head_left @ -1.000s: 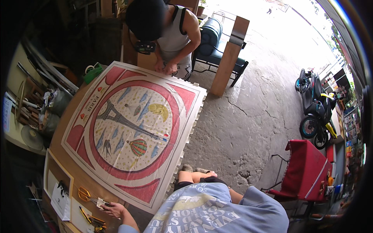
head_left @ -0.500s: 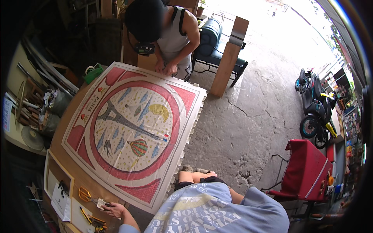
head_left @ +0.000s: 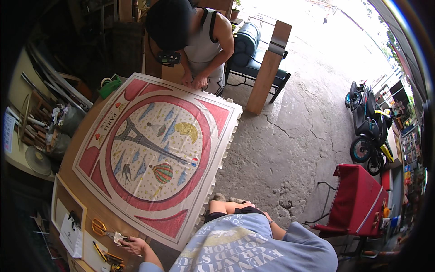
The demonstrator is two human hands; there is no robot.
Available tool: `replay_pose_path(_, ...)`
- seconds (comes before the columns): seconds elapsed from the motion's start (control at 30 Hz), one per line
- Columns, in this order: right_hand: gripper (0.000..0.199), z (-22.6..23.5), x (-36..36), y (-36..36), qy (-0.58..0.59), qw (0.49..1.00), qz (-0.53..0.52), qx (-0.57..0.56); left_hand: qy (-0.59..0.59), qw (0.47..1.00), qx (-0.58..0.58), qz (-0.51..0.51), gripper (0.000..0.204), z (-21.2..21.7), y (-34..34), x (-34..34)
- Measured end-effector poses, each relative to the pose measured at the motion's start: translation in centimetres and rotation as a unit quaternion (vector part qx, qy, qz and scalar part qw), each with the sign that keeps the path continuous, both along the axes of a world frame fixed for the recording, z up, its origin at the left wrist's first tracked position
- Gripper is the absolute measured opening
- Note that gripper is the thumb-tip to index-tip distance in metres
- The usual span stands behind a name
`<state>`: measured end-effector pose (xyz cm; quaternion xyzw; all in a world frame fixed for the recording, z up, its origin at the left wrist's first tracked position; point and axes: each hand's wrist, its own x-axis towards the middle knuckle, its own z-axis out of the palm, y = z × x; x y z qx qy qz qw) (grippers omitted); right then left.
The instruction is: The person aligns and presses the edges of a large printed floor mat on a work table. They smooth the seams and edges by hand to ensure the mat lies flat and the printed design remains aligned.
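Note:
My left hand [head_left: 134, 246] is at the table's near left corner, its fingers closed on a small pale packet [head_left: 119, 238]; its kind is too small to make out. Beside the packet lie scissors with orange handles [head_left: 98, 226]. My right hand [head_left: 266, 215] rests low by my bare leg, its fingers mostly hidden behind my shirt. Across the table stretches a large printed cloth [head_left: 149, 199] with a tower, moon and balloons inside a red ring. A co-worker's hands [head_left: 194, 83] are at its far edge, with what they grip unclear.
A wooden-rimmed tray [head_left: 84, 213] and yellow-handled tools [head_left: 99, 251] lie at the near left. A green basket [head_left: 108, 86] stands at the far left. A dark bench [head_left: 253, 61] with a leaning wooden board [head_left: 265, 77], a red-covered chair [head_left: 353, 199] and a motorcycle [head_left: 364, 122] stand to the right.
My right forearm and hand have come into view beside my leg. The left hand, with the packet, has barely moved. The co-worker's hands stay at the cloth's far edge.

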<state>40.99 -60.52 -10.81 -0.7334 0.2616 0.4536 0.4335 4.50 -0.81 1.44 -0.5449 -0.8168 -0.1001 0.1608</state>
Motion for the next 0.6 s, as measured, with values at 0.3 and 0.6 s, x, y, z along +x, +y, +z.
replay_pose_path(0.3,0.055,-3.4,-0.3,-4.6,0.042,0.994,-0.092,0.031,0.0,1.0,-0.003,0.006,0.067,-0.1,0.5,-0.2)
replay_pose_path(0.6,0.06,6.9,1.6,-1.0,0.141,0.954,-0.155,0.212,-0.004,1.0,-0.019,0.009,0.066,-0.5,0.5,-0.3)
